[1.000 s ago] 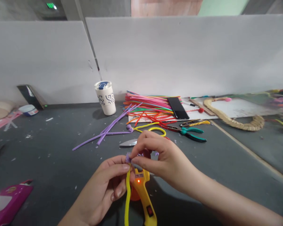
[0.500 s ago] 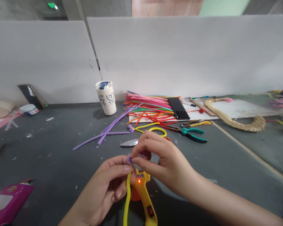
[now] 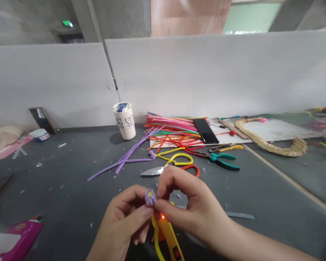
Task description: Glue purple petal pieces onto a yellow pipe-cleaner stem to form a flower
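Grip of the left hand (image 3: 123, 219) is closed on the purple flower-like head (image 3: 149, 197) and the top of its yellow stem (image 3: 155, 232); in the head view, that of the right hand (image 3: 191, 199) is narrow, thumb and forefinger seeming to pinch the head's right edge. Compared with half a second ago, the head has been tipped toward the camera, so yellow shows among its purple petals where only a purple side did. Below it the stem curves down beside the yellow tool (image 3: 170, 235), whose orange light (image 3: 163, 217) glows near the fingers and whose upper part is now mostly covered. More of the scissors (image 3: 188, 158) shows on the worktop (image 3: 70, 203), red handle loop included. This suggests, as a judgement, that attention is on the petals, with the piece kept in hand. As for writing, no brand can be read: the white cup (image 3: 128, 128) carries dark character-like marks, the tub (image 3: 40, 135) a blue label too small to tell, the magenta pack (image 3: 24, 237) a blurred round emblem, and the lit green sign (image 3: 66, 23) is equally illegible.
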The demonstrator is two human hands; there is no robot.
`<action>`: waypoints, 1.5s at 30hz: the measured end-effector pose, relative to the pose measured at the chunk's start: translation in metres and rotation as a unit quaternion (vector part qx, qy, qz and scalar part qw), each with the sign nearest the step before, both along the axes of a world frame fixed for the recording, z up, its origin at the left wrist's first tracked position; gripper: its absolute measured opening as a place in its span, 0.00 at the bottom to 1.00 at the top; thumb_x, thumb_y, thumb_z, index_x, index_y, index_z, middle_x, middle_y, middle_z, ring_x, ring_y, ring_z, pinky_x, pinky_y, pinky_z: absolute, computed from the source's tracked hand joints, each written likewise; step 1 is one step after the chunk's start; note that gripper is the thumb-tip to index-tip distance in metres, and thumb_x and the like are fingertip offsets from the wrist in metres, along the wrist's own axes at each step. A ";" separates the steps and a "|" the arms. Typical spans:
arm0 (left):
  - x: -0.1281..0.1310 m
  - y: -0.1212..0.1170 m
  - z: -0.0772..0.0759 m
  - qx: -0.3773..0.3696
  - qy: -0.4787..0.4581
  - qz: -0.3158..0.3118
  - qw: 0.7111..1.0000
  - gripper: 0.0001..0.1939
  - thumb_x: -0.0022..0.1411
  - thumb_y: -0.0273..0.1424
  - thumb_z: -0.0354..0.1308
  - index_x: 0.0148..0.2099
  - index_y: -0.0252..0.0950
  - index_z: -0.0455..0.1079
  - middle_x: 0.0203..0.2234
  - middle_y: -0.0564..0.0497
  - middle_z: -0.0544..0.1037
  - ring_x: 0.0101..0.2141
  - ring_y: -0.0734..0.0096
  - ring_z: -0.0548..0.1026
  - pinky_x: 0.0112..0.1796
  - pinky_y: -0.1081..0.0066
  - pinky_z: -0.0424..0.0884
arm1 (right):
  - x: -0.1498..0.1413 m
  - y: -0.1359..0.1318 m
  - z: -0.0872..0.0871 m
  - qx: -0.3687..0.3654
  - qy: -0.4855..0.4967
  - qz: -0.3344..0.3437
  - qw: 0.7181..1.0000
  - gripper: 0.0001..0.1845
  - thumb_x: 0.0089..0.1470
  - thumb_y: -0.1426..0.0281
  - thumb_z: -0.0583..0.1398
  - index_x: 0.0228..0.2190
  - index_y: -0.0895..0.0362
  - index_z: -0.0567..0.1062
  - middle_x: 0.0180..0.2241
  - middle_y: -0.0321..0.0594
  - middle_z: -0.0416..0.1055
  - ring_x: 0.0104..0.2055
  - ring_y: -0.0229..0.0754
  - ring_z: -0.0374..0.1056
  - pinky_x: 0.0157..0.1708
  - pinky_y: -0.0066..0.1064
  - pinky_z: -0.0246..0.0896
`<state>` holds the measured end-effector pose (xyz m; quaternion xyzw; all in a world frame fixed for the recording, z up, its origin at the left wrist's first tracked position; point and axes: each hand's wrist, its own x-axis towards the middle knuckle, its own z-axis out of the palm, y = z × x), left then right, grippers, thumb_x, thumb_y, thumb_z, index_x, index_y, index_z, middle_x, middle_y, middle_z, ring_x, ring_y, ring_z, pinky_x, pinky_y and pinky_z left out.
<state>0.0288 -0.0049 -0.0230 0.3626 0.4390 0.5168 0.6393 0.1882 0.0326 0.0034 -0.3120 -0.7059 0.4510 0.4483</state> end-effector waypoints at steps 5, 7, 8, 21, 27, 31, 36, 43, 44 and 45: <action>0.000 -0.003 0.000 0.034 0.027 0.003 0.999 0.12 0.48 0.41 0.72 0.28 0.40 0.78 0.19 0.57 0.71 0.14 0.85 0.64 0.15 0.83 0.57 | 0.001 -0.002 0.003 -0.076 0.035 0.039 0.996 0.07 0.48 0.76 0.64 0.26 0.56 0.69 0.26 0.30 0.67 0.28 0.33 0.63 0.30 0.23 0.60; 0.000 -0.002 0.001 0.046 0.035 0.003 0.998 0.12 0.48 0.42 0.72 0.28 0.40 0.78 0.21 0.56 0.72 0.14 0.85 0.64 0.15 0.82 0.57 | 0.002 -0.002 0.004 -0.125 0.046 0.060 0.989 0.09 0.48 0.75 0.66 0.26 0.56 0.70 0.26 0.29 0.67 0.28 0.33 0.63 0.31 0.23 0.60; 0.001 -0.002 0.002 0.051 0.036 0.004 0.998 0.12 0.48 0.43 0.72 0.28 0.40 0.79 0.22 0.56 0.72 0.14 0.85 0.64 0.15 0.82 0.57 | 0.003 -0.001 0.005 -0.150 0.051 0.069 0.985 0.10 0.48 0.74 0.67 0.26 0.56 0.70 0.26 0.29 0.67 0.29 0.33 0.63 0.32 0.23 0.60; 0.002 -0.005 -0.001 0.105 0.035 0.017 0.994 0.11 0.54 0.42 0.68 0.29 0.39 0.77 0.22 0.56 0.72 0.15 0.85 0.64 0.16 0.83 0.58 | 0.008 0.004 0.005 -0.202 0.115 0.083 0.969 0.01 0.50 0.73 0.61 0.28 0.58 0.73 0.25 0.32 0.68 0.28 0.33 0.63 0.30 0.24 0.58; 0.005 -0.008 0.002 0.137 0.054 0.031 0.989 0.12 0.55 0.41 0.68 0.27 0.38 0.78 0.20 0.55 0.71 0.17 0.83 0.65 0.18 0.82 0.60 | 0.012 0.007 0.004 -0.174 0.059 0.109 0.977 0.14 0.55 0.66 0.58 0.20 0.57 0.65 0.19 0.30 0.60 0.23 0.33 0.55 0.25 0.26 0.52; 0.003 -0.006 0.001 0.097 -0.008 0.029 0.995 0.10 0.50 0.40 0.71 0.26 0.40 0.79 0.21 0.56 0.72 0.15 0.87 0.63 0.16 0.85 0.59 | 0.012 0.004 0.009 -0.154 0.037 0.156 0.975 0.14 0.43 0.78 0.65 0.35 0.58 0.71 0.31 0.32 0.67 0.33 0.35 0.61 0.35 0.26 0.59; 0.002 -0.005 -0.001 0.087 -0.030 0.002 0.996 0.08 0.46 0.39 0.73 0.30 0.44 0.82 0.23 0.55 0.76 0.14 0.87 0.63 0.15 0.85 0.60 | 0.011 0.003 0.012 -0.150 0.038 0.186 0.970 0.13 0.45 0.79 0.65 0.35 0.57 0.73 0.32 0.33 0.67 0.34 0.35 0.63 0.36 0.27 0.60; 0.005 -0.006 0.003 0.079 -0.009 -0.009 0.997 0.08 0.46 0.40 0.73 0.28 0.43 0.82 0.23 0.55 0.74 0.15 0.89 0.63 0.16 0.86 0.60 | 0.009 0.001 0.007 -0.180 0.038 0.175 0.967 0.08 0.48 0.76 0.66 0.32 0.58 0.72 0.30 0.33 0.67 0.32 0.35 0.62 0.34 0.27 0.60; 0.005 -0.006 0.003 0.081 -0.009 -0.012 0.997 0.08 0.47 0.40 0.73 0.28 0.43 0.82 0.23 0.55 0.74 0.15 0.89 0.63 0.16 0.86 0.60 | 0.009 0.002 0.007 -0.191 0.039 0.178 0.965 0.08 0.48 0.76 0.66 0.32 0.58 0.72 0.30 0.33 0.67 0.32 0.35 0.62 0.34 0.27 0.60; 0.005 -0.006 0.003 0.082 -0.011 -0.015 0.996 0.08 0.47 0.40 0.73 0.28 0.43 0.82 0.23 0.55 0.74 0.15 0.89 0.63 0.16 0.86 0.60 | 0.009 0.002 0.007 -0.202 0.039 0.181 0.962 0.09 0.48 0.76 0.66 0.32 0.58 0.72 0.29 0.33 0.67 0.31 0.35 0.61 0.33 0.27 0.59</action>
